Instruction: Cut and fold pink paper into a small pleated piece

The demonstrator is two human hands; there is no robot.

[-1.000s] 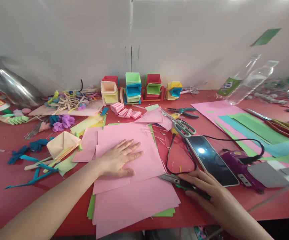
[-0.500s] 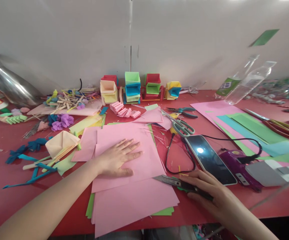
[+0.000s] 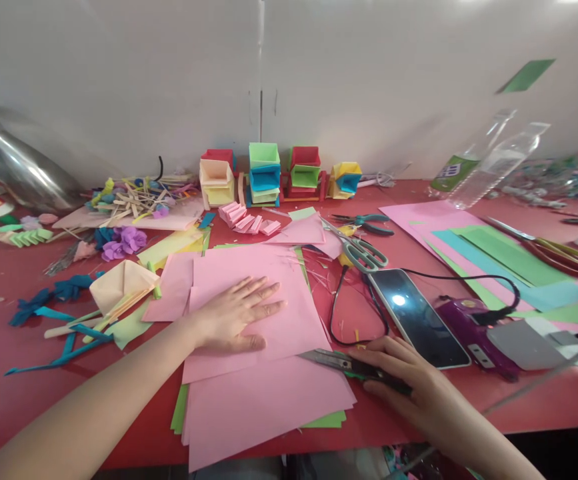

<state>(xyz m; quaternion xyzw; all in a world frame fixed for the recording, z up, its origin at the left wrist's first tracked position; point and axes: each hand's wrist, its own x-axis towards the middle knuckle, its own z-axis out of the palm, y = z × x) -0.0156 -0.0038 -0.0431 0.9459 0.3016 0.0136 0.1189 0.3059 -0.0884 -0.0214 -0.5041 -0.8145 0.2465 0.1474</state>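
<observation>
My left hand (image 3: 241, 315) lies flat on a stack of pink paper (image 3: 269, 397), its fingers stretched out and apart. Green sheets (image 3: 326, 420) peek out from beneath the pink ones. A utility knife (image 3: 336, 361) is gripped in my right hand (image 3: 409, 377); its blade rests at a cut edge across the pink sheet, right of my left thumb. Part of the knife's dark handle is hidden under my fingers. Thin pink paper shreds (image 3: 319, 267) lie along the stack's upper right side.
A phone (image 3: 419, 320) and a purple power strip (image 3: 476, 337) with cables lie to the right. Scissors (image 3: 363, 252) and pliers (image 3: 369, 221) are behind. Folded paper boxes (image 3: 265, 179) stand by the wall. Paper flowers (image 3: 125, 243) sit at left, plastic bottles (image 3: 501, 167) at back right.
My right hand and the utility knife have slid slightly left along the pink paper's cut edge. My left hand stays in place on the stack.
</observation>
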